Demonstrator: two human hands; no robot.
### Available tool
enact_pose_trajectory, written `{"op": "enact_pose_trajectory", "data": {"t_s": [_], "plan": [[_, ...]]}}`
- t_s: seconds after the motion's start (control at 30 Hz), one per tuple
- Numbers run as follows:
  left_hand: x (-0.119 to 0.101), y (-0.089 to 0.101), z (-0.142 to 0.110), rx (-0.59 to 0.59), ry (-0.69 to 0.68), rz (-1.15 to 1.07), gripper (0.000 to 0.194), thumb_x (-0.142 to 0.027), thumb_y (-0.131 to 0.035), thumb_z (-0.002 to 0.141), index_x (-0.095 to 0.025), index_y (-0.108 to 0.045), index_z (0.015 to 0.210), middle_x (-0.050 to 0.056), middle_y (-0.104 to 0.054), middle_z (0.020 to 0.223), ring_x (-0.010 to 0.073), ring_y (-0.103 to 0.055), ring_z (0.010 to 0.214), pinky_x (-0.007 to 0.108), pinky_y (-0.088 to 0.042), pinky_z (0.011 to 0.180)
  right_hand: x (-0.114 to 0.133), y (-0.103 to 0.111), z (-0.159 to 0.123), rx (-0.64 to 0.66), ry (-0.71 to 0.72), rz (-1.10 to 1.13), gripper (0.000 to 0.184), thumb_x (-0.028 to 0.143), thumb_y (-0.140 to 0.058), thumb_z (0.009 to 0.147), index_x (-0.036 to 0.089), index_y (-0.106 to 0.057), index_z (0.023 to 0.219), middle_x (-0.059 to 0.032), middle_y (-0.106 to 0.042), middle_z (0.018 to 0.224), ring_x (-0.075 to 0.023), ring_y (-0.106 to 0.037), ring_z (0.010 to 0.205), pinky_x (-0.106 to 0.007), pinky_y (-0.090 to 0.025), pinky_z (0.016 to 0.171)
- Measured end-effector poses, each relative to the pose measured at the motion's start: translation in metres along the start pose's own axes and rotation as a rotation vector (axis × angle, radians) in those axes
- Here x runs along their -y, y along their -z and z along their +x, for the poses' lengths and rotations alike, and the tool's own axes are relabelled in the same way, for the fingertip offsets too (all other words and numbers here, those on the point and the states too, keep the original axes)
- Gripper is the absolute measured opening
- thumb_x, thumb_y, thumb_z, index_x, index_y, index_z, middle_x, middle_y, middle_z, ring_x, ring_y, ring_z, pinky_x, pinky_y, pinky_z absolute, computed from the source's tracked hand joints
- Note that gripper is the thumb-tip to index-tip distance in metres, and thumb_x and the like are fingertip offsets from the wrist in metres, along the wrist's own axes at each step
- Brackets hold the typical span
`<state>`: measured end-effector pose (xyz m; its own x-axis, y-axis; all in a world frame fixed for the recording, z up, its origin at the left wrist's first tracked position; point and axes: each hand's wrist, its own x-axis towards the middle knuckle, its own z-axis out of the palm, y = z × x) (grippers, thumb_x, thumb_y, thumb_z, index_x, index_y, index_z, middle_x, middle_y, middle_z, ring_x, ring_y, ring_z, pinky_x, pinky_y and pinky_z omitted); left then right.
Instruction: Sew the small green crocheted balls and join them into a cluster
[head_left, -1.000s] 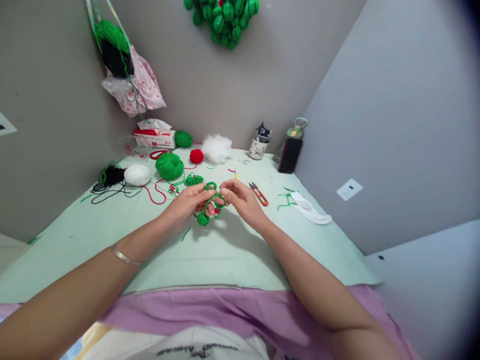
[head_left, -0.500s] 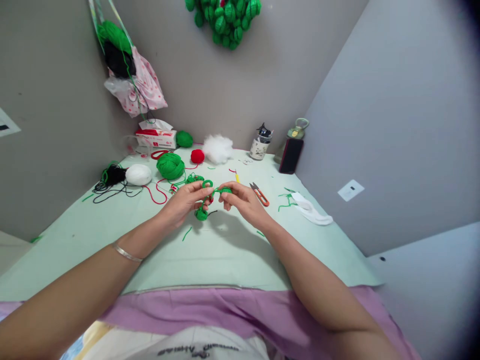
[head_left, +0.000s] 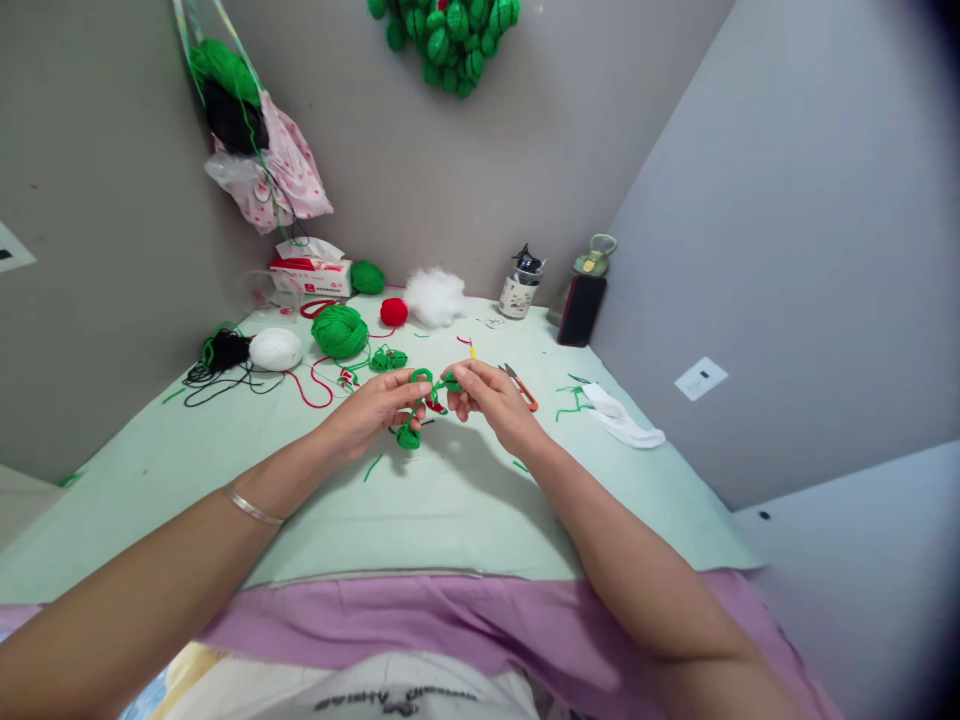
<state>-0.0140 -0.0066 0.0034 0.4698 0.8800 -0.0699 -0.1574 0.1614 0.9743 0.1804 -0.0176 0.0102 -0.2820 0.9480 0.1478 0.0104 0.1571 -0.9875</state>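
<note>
Over the middle of the table, both hands hold a small green yarn piece (head_left: pixel 408 437) with a loop at its top, a round knob hanging below and a bit of red on it. My left hand (head_left: pixel 379 408) pinches it just under the loop (head_left: pixel 421 376). At its other end, my right hand (head_left: pixel 491 398) has thumb and fingers closed on a green knob (head_left: pixel 451 382), partly hidden by the fingers. Thread snips (head_left: pixel 523 390) with orange handles lie just beyond my right hand. Left of the loop, another green yarn piece (head_left: pixel 388 358) rests on the table.
Toward the back are a green yarn ball (head_left: pixel 340 332), a white one (head_left: pixel 275 349), a red one (head_left: pixel 394 312), white stuffing (head_left: pixel 436 297) and a tissue box (head_left: pixel 311 276). A pen cup (head_left: pixel 517 290) and a phone (head_left: pixel 583 311) stand back right. White fabric (head_left: pixel 621 418) lies right.
The hands have shifted slightly, and the hanging green knob sits a little lower and to the right. More of the red part shows between the hands. Both grips remain closed.
</note>
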Motion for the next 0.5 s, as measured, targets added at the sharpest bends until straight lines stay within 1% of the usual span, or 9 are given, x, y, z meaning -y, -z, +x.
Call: {"op": "enact_pose_trajectory", "data": {"t_s": [0.1, 0.2, 0.27, 0.33, 0.4, 0.47, 0.5], "plan": [[0.0, -0.001, -0.001, 0.016, -0.02, 0.014, 0.026, -0.04, -0.076, 0.077, -0.017, -0.064, 0.083, 0.0, -0.057, 0.071, 0.0099, -0.054, 0.059, 0.022, -0.046, 0.056, -0.004, 0.0, 0.002, -0.009, -0.033, 0.042, 0.039, 0.056, -0.063, 0.086, 0.017, -0.059, 0.091, -0.0003, -0.064, 0.071, -0.0096, -0.055, 0.057, -0.024, -0.045, 0.057], [-0.002, -0.001, -0.002, 0.034, -0.011, 0.033, 0.025, -0.04, -0.074, 0.078, -0.017, -0.065, 0.083, -0.001, -0.057, 0.068, 0.0098, -0.052, 0.057, 0.022, -0.042, 0.054, -0.009, 0.0, 0.004, -0.028, -0.074, 0.087, 0.039, 0.055, -0.066, 0.084, 0.017, -0.06, 0.093, -0.0004, -0.065, 0.071, -0.0088, -0.055, 0.056, -0.023, -0.045, 0.056], [-0.002, -0.001, -0.002, 0.035, -0.006, 0.036, 0.025, -0.04, -0.075, 0.078, -0.017, -0.066, 0.081, -0.001, -0.057, 0.067, 0.0095, -0.051, 0.056, 0.022, -0.04, 0.054, -0.012, 0.0, 0.004, -0.022, -0.104, 0.114, 0.04, 0.054, -0.066, 0.084, 0.016, -0.061, 0.096, -0.0014, -0.066, 0.073, -0.0098, -0.058, 0.06, -0.023, -0.047, 0.058], [-0.002, -0.001, -0.001, 0.018, -0.018, 0.031, 0.025, -0.039, -0.076, 0.076, -0.017, -0.065, 0.079, -0.002, -0.057, 0.066, 0.009, -0.05, 0.055, 0.023, -0.04, 0.054, -0.013, -0.001, 0.003, 0.022, -0.13, 0.137, 0.042, 0.055, -0.065, 0.085, 0.017, -0.061, 0.105, -0.0036, -0.068, 0.084, -0.0124, -0.063, 0.07, -0.026, -0.051, 0.065], [-0.001, 0.0, 0.0, -0.02, -0.043, 0.039, 0.025, -0.038, -0.077, 0.075, -0.017, -0.064, 0.077, -0.003, -0.055, 0.064, 0.0086, -0.048, 0.054, 0.022, -0.038, 0.053, -0.014, -0.002, 0.002, 0.104, -0.138, 0.145, 0.047, 0.051, -0.067, 0.085, 0.02, -0.058, 0.119, -0.0043, -0.069, 0.095, -0.0146, -0.066, 0.083, -0.03, -0.053, 0.077], [0.001, 0.002, 0.002, -0.054, -0.063, 0.067, 0.026, -0.038, -0.076, 0.075, -0.018, -0.062, 0.077, -0.004, -0.053, 0.061, 0.0085, -0.046, 0.052, 0.022, -0.037, 0.052, -0.014, -0.004, 0.001, 0.177, -0.132, 0.132, 0.057, 0.042, -0.075, 0.081, 0.023, -0.052, 0.13, -0.0025, -0.068, 0.098, -0.0148, -0.066, 0.087, -0.031, -0.052, 0.085], [0.002, 0.002, 0.002, -0.065, -0.071, 0.085, 0.026, -0.039, -0.076, 0.076, -0.018, -0.06, 0.076, -0.004, -0.051, 0.06, 0.0084, -0.046, 0.052, 0.022, -0.036, 0.051, -0.015, -0.005, 0.001, 0.191, -0.129, 0.121, 0.062, 0.037, -0.078, 0.078, 0.023, -0.05, 0.132, -0.0011, -0.068, 0.094, -0.0145, -0.065, 0.086, -0.031, -0.051, 0.085]]}}
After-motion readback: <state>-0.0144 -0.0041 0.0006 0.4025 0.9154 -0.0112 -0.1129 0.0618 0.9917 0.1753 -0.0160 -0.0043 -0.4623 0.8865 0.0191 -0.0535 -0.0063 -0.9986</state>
